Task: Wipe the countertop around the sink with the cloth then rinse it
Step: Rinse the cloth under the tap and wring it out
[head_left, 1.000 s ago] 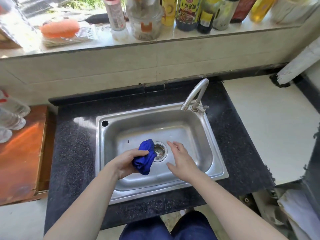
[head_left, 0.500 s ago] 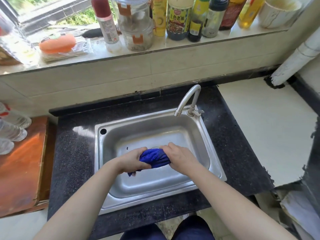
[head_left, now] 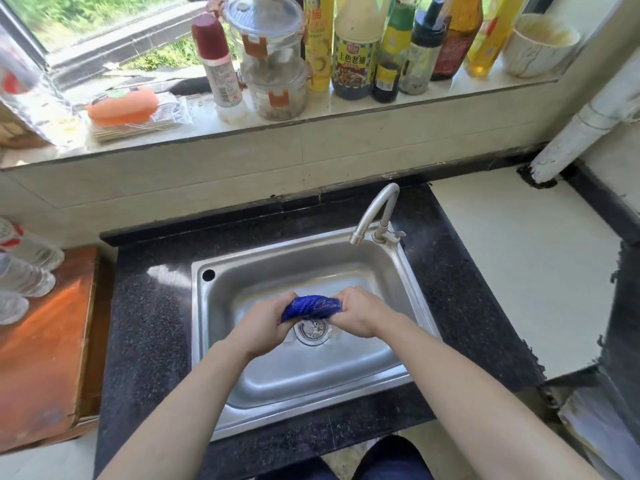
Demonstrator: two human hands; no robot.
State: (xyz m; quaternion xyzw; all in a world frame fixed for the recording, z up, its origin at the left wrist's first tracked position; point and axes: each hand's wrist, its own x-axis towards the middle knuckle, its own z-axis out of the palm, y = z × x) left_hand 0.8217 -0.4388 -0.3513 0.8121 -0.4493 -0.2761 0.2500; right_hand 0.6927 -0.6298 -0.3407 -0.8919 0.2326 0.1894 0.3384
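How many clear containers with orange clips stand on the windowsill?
2: the lower container stands on the windowsill; the upper container is stacked on it. Bottles may hide more.

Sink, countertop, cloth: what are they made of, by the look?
Sink: likely stainless steel with a brushed finish; grey metal with soft reflections. Countertop: dark speckled stone, probably polished granite; it shows a glossy glare patch. Cloth: soft blue textile, perhaps microfibre; it bunches between the left hand and right hand.
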